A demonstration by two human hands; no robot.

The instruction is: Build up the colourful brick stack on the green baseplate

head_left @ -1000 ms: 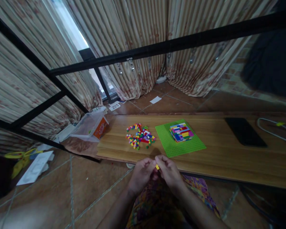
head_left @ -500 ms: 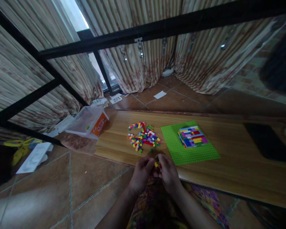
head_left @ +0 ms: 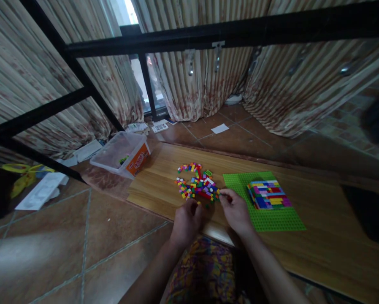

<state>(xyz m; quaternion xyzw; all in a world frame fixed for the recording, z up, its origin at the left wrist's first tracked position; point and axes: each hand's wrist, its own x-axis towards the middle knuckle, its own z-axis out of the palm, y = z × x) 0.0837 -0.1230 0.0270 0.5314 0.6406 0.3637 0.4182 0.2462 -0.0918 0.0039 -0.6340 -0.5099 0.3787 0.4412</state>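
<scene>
My left hand is closed just above the table's front edge, thumb and forefinger pinching a small yellow toy brick. My right hand reaches the right end of a loose pile of toy bricks in many colours. Its fingertips are pressed together there, and what lies between them is too small to make out. To the right lies a green baseplate, partly behind my right hand. A block of stacked bricks in several colours stands on it.
On the wooden table, a dark flat object lies at the right. A clear plastic box with an orange label stands past the left end. Black metal bars and striped curtains are behind; papers lie on the tiled floor.
My hands, together before near the table's front edge, have come apart. The right one has moved forward and right to the brick pile; the left stays near the edge. The view has shifted slightly.
</scene>
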